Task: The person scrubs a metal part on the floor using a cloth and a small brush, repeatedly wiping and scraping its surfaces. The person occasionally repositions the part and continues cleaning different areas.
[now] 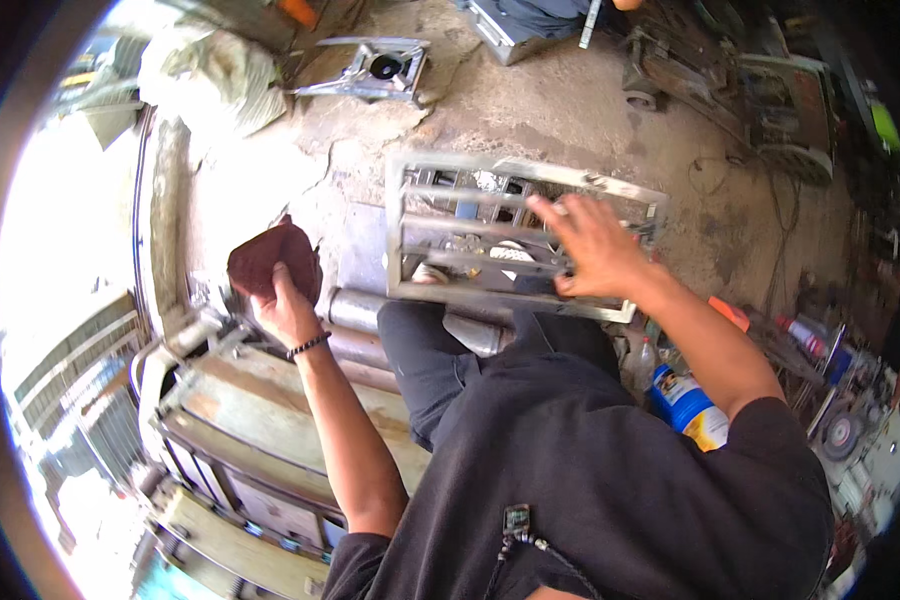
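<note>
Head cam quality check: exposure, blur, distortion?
Head view: glare blows out much of the left side and washes out the pale sack; head view: metal frame looks smeared, probably motion blur, right hand slightly soft, left hand and dark red pad crisper; head view: fisheye bends straight edges, black rim hides the corners.

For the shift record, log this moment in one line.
left grip: shut on dark red pad; right grip: open, at barred metal frame, contact unclear; blue container: lower right
</note>
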`<action>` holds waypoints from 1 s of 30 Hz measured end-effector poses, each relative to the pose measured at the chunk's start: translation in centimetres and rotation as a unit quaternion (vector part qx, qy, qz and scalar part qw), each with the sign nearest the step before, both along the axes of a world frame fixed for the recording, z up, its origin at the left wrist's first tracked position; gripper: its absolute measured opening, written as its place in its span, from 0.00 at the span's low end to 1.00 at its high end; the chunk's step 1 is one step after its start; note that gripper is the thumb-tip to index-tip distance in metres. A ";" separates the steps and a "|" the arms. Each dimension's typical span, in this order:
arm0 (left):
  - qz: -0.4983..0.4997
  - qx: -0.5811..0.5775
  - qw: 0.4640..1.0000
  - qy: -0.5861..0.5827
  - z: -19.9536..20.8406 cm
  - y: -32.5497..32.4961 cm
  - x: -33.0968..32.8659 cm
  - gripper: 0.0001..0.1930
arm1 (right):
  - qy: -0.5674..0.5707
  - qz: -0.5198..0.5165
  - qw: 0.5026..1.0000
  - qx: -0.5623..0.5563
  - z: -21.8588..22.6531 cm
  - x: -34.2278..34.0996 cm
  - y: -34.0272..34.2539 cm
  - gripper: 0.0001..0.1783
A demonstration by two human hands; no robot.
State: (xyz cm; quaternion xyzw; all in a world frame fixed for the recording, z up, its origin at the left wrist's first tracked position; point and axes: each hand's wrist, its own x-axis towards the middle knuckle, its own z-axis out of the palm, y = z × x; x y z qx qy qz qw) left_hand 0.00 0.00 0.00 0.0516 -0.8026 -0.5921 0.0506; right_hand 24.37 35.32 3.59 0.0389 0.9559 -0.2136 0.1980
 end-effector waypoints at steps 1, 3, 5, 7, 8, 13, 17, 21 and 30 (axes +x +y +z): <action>-0.027 0.055 0.998 0.018 -0.5 0.1 -1.5 0.25 | 0.025 0.014 1.000 -0.005 -1.2 -1.6 -1.7 0.67; -0.059 -0.039 0.997 0.004 -1.6 0.1 -5.7 0.21 | -0.035 0.015 0.999 0.006 -4.2 -4.6 -4.9 0.66; -0.158 0.058 0.986 -0.020 -3.7 0.3 -9.2 0.21 | -0.054 0.011 0.998 -0.011 -7.5 -7.1 -7.7 0.66; -0.188 -0.064 0.980 0.015 -6.7 1.0 -13.9 0.21 | -0.046 0.014 0.998 -0.035 -11.2 -9.2 -10.2 0.66; -0.232 -0.011 0.973 -0.009 -9.3 1.7 -15.6 0.19 | -0.074 0.007 0.994 -0.075 -13.2 -10.0 -11.4 0.66; -0.479 -0.092 0.868 -0.092 -20.1 3.3 -20.2 0.11 | -0.087 -0.055 0.990 -0.094 -23.7 -11.1 -15.9 0.68; -0.649 -0.228 0.714 -0.130 -32.6 5.5 -17.2 0.19 | -0.116 -0.083 0.984 -0.111 -32.4 -8.6 -17.7 0.66; -0.738 -0.334 0.550 -0.203 -44.3 6.4 -9.1 0.21 | -0.138 -0.094 0.976 -0.137 -41.3 -3.9 -18.8 0.66; -0.779 -0.421 0.386 -0.258 -58.3 5.0 -0.6 0.21 | -0.098 -0.052 0.984 -0.138 -58.4 4.9 -24.8 0.62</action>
